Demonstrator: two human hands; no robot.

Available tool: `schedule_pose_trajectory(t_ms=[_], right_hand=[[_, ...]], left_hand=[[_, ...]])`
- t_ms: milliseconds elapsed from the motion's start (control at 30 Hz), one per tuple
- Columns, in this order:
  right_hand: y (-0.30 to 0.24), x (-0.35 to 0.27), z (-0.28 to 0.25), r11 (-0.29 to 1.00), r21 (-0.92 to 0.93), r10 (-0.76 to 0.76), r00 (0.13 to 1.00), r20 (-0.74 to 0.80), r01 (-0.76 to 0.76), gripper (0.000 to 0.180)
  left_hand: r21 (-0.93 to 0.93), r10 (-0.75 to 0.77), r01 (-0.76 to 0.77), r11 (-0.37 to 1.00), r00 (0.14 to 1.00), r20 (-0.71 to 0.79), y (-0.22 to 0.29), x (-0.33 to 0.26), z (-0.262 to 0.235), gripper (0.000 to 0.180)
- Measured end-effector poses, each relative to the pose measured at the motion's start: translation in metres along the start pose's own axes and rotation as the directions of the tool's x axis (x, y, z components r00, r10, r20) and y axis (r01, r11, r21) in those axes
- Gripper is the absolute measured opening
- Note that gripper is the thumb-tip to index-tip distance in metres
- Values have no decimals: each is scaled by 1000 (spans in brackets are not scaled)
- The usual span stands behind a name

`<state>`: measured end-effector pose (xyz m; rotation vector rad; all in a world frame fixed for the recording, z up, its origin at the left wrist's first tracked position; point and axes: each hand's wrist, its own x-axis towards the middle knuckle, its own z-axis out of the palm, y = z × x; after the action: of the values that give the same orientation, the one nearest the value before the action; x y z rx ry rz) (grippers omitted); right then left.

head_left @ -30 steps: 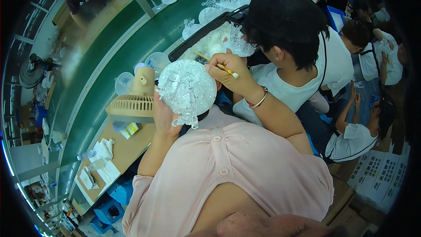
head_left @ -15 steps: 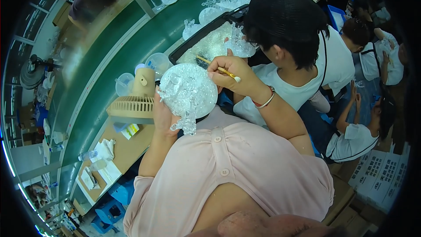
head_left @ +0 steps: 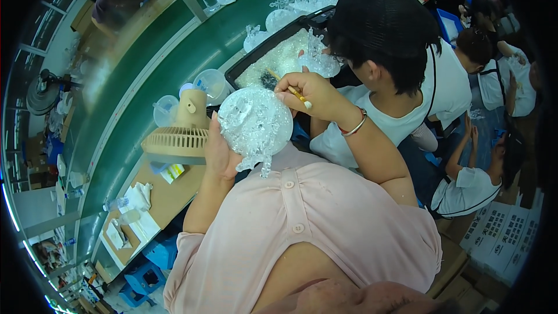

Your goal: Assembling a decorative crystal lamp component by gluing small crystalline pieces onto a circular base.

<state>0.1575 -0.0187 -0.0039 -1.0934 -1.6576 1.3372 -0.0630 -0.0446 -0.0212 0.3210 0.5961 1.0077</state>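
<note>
Clear ornament held raised for brush work, above the beige desk fan.

My left hand is clamped on the clear plastic ornament from its left side, fingers behind it, so that its domed face is turned toward my right hand. That hand, at the ornament's upper right edge, pinches a thin brush with its light tip angled down beside the rim. The beige desk fan stands just left of the ornament; a black tray of clear parts lies beyond it on the green belt.
</note>
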Motion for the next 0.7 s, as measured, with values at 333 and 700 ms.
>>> schedule_pose_trajectory(t_ms=[333,700], right_hand=[[1,-1,-3,999,26,-33,999,6,33,10],[7,1,1,986,-157,-74,993,-96,58,23]], left_hand=[[71,-9,10,997,1000,-7,-3,3,-1,53],[92,-46,51,994,997,-57,-8,9,1,52]])
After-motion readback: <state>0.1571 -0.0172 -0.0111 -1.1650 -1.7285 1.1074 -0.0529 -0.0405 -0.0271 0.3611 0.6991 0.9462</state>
